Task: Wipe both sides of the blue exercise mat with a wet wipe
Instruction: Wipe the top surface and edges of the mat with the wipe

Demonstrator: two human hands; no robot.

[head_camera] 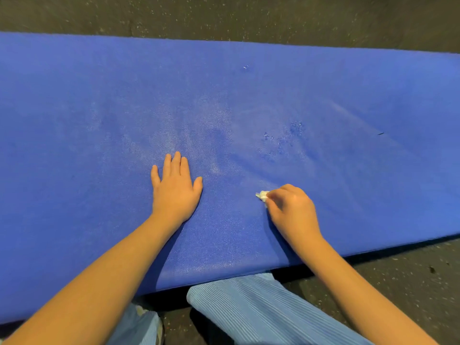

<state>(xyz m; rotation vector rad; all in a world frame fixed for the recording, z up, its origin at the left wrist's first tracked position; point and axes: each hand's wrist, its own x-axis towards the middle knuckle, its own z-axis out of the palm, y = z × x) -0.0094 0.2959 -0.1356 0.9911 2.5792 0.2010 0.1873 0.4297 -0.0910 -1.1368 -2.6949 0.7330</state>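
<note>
- Left hand: open, flat on blue exercise mat, holding nothing.
- Right hand: pinched around crumpled wet wipe, seemingly touching mat.
- No legible writing.

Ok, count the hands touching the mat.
2. Left hand lies flat near the blue mat centre; right hand presses a white wipe down beside it.

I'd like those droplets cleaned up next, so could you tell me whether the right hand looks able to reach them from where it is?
Probably yes: the right hand holds the wet wipe just short of the droplets, with bare mat between.
</note>
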